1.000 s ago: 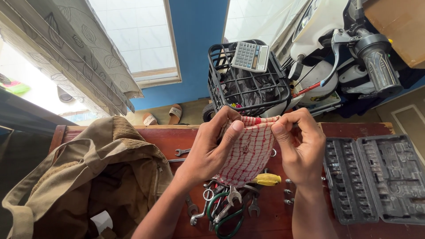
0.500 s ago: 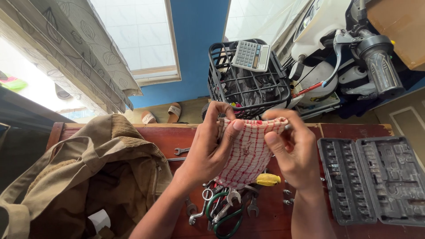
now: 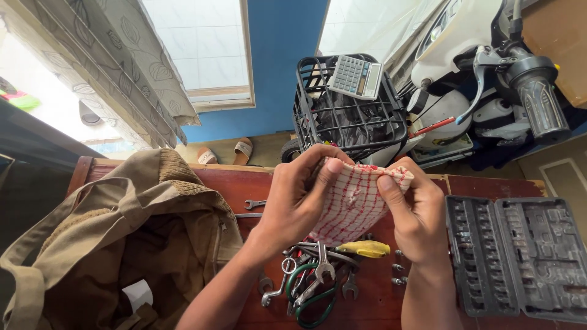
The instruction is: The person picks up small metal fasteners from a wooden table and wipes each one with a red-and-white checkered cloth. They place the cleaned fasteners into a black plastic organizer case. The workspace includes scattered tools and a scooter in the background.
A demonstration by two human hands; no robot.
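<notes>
Both hands hold a white cloth with a red check pattern (image 3: 353, 205) up over a dark red wooden table (image 3: 251, 186). My left hand (image 3: 299, 198) pinches its upper left edge with thumb and fingers. On the upper right edge my right hand (image 3: 416, 214) grips the cloth, thumb in front. The cloth hangs bunched between them. Directly below it lies a pile of spanners, green-handled pliers (image 3: 312, 293) and a yellow-handled tool (image 3: 365, 248).
An open khaki canvas bag (image 3: 122, 244) fills the table's left. A dark grey empty socket case (image 3: 520, 256) lies open at the right. Beyond the table's far edge stand a black wire basket (image 3: 348, 122) with a calculator (image 3: 358, 76) and a scooter handlebar (image 3: 538, 98).
My hands shifted slightly right and lower with the cloth. The right hand has regripped, pulling the cloth's top edge over its fingers, and the cloth is more bunched.
</notes>
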